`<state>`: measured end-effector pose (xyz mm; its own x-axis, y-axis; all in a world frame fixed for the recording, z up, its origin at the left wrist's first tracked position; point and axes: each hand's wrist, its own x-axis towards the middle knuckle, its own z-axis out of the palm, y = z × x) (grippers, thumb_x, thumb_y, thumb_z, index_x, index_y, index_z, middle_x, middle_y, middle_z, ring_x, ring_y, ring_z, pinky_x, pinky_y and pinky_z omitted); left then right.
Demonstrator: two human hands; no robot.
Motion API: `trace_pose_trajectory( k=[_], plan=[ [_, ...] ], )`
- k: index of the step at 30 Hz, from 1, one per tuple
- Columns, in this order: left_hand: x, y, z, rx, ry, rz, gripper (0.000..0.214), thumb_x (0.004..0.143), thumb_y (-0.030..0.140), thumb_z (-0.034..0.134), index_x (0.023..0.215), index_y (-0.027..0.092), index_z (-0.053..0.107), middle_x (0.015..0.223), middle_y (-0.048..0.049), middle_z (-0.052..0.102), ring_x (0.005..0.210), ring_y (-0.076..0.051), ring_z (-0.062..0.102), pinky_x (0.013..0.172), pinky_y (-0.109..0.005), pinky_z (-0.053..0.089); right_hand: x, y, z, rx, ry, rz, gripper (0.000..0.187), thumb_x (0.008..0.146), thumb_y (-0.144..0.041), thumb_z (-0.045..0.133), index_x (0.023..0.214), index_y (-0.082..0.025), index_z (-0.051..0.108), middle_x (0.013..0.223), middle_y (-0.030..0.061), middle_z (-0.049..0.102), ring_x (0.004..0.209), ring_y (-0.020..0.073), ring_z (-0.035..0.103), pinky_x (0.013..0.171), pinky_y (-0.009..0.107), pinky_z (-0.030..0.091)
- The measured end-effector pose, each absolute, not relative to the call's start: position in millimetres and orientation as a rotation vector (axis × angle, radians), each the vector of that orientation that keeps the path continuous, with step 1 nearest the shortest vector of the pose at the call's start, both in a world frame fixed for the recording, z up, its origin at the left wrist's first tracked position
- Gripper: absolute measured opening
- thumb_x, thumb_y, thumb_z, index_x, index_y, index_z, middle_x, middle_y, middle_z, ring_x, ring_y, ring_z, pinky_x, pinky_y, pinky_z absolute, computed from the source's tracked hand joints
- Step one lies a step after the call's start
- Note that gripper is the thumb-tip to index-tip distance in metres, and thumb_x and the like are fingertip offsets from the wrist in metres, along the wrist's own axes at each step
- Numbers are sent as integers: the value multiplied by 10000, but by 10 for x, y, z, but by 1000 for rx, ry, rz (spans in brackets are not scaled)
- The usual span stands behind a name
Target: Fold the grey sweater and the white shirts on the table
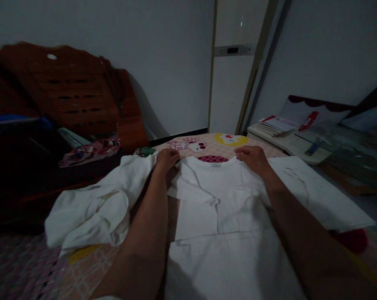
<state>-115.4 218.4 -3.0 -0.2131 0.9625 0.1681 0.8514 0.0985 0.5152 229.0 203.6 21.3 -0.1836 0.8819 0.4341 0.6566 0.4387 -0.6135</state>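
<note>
A white T-shirt (219, 212) lies in front of me with its neckline away from me and its sleeves folded inward. My left hand (168, 159) pinches the shirt near its left shoulder. At the other shoulder, my right hand (252, 158) has thumb and fingers closed on the fabric. Left of my left forearm is a crumpled white garment (91, 212). Beyond my right forearm lies another white garment (313, 191), spread flatter, with a thin line marking on it. All three rest on a patterned pink cloth (188, 146).
A carved wooden bench (76, 91) with cloth and other items on its seat stands at the left. A tall white cabinet-like unit (232, 87) is in the back corner. On the right, a white stand (288, 141) carries papers and a red object, beside a glass surface (357, 141).
</note>
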Motion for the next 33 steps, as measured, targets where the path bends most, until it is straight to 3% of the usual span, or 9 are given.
trace_pose_trajectory(
  k=[3, 6, 11, 14, 18, 21, 25, 28, 33],
  plan=[
    [-1214, 2139, -29, 1817, 2067, 633, 239, 817, 331, 592, 721, 172, 741, 710, -49, 738, 720, -187, 669, 659, -238, 473, 2140, 1777, 523, -1046, -2075, 567, 239, 832, -303, 613, 926, -159, 779, 921, 70, 769, 851, 205, 699, 802, 316, 539],
    [-1244, 2115, -58, 1713, 1938, 661, 331, 810, 458, 607, 643, 183, 687, 624, -37, 702, 620, -170, 637, 568, -229, 450, 1906, 1471, 612, -917, -2317, 718, 236, 862, -322, 627, 966, -163, 768, 899, 57, 760, 813, 179, 690, 744, 274, 522],
    [-1283, 2122, -76, 1647, 1814, 543, 400, 763, 519, 671, 542, 193, 598, 513, -22, 632, 513, -152, 594, 516, -226, 435, 1566, 1078, 147, -843, -2591, 672, 449, 764, -390, 796, 1131, -153, 693, 1063, 109, 714, 915, 214, 675, 832, 333, 526],
    [-1273, 2119, -64, 1583, 1823, 463, 368, 754, 516, 692, 594, 195, 610, 509, -15, 633, 486, -155, 598, 519, -235, 448, 1481, 954, -165, -812, -2632, 397, 404, 772, -294, 796, 1127, -152, 666, 1166, 143, 658, 1094, 265, 608, 937, 393, 499],
    [-1259, 2069, -18, 1528, 1702, 351, 397, 771, 568, 659, 674, 183, 642, 523, -35, 648, 485, -181, 616, 538, -271, 481, 1471, 913, -305, -860, -2607, 271, 106, 867, -98, 596, 935, -156, 653, 1038, 117, 655, 998, 226, 607, 874, 349, 507],
    [-1281, 2038, 23, 1570, 1583, 392, 389, 682, 482, 759, 926, 184, 697, 585, -19, 672, 564, -197, 649, 582, -280, 499, 1490, 922, -310, -855, -2504, 302, 145, 850, -50, 539, 891, -164, 619, 981, 98, 644, 928, 202, 603, 824, 315, 500],
    [-1331, 2071, 9, 1713, 1478, 499, 684, 587, 292, 793, 1242, 183, 627, 832, -22, 722, 796, -205, 683, 697, -263, 515, 1492, 922, -347, -820, -2418, 319, 115, 823, -75, 581, 865, -179, 603, 914, 73, 633, 863, 191, 593, 779, 297, 485],
    [-1352, 2109, -34, 1790, 1473, 511, 675, 594, 274, 756, 1252, 190, 632, 903, -20, 709, 864, -208, 668, 729, -257, 507, 1480, 913, -360, -821, -2378, 313, 59, 847, -127, 596, 822, -179, 606, 851, 67, 630, 809, 185, 588, 740, 289, 476],
    [-1313, 2047, 17, 1767, 1408, 620, 548, 631, 282, 724, 1171, 208, 666, 744, 21, 655, 718, -167, 622, 642, -233, 466, 1463, 903, -308, -903, -2251, 455, 119, 772, -62, 568, 779, -159, 635, 753, 36, 632, 658, 138, 555, 646, 258, 435]
  ],
)
